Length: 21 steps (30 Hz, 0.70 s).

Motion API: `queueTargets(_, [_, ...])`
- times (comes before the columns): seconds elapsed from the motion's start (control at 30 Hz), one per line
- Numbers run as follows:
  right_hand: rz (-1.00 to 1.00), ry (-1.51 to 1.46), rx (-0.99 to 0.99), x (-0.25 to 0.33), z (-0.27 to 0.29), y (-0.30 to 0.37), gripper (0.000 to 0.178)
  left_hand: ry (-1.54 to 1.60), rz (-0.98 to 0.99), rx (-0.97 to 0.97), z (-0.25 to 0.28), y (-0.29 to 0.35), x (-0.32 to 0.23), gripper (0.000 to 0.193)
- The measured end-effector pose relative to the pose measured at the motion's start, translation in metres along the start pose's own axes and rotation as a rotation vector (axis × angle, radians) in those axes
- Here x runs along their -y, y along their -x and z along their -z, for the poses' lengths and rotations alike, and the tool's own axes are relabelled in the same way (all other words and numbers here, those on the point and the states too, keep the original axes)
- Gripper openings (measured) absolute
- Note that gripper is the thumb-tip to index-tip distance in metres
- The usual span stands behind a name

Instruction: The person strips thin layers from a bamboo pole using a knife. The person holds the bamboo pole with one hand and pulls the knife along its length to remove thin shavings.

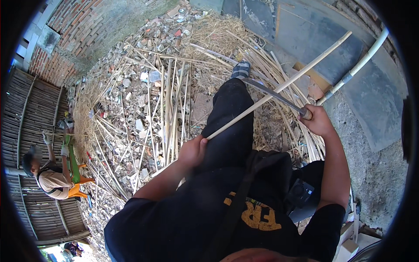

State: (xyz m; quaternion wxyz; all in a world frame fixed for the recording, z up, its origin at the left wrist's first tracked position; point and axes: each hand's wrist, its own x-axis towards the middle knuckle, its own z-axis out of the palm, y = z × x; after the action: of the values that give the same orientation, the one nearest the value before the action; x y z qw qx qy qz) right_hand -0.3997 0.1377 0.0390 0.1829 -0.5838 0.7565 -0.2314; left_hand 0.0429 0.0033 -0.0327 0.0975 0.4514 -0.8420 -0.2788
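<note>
My left hand (192, 152) is closed round a long pale bamboo strip (310, 64) near my thigh. The strip slants up and away to the right, across my leg. In my right hand (317, 121) is the wooden handle of a machete (286, 101), its dark, narrow blade pointing up and left. Blade and strip cross in front of my knee; whether they touch, I cannot tell.
Many split bamboo strips (168, 109) lie on rubble, with dry straw (214, 32) beyond. A concrete wall (371, 183) and a pale pipe (353, 70) stand right. At left, a gloved person (54, 177) sits by a woven bamboo wall (30, 118).
</note>
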Motion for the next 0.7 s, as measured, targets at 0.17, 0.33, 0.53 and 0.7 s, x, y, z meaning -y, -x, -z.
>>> queueTargets(0.17, [0.036,0.051,-0.026,0.0022,-0.0013,-0.0006,0.025,0.000,-0.011,-0.027,0.0005,0.0016,0.0005,0.033])
queueTargets(0.33, [-0.010,0.027,0.012,0.0034,-0.0005,0.0016,0.028,0.011,-0.014,-0.027,-0.0004,0.0040,-0.0018,0.033])
queueTargets(0.53, [-0.036,0.039,0.031,0.0064,0.0026,-0.0003,0.029,0.020,-0.018,-0.025,-0.0004,0.0035,-0.0017,0.034])
queueTargets(0.7, [-0.037,0.033,0.034,0.0039,0.0007,0.0000,0.029,-0.001,-0.005,-0.018,-0.0023,0.0051,0.0008,0.034])
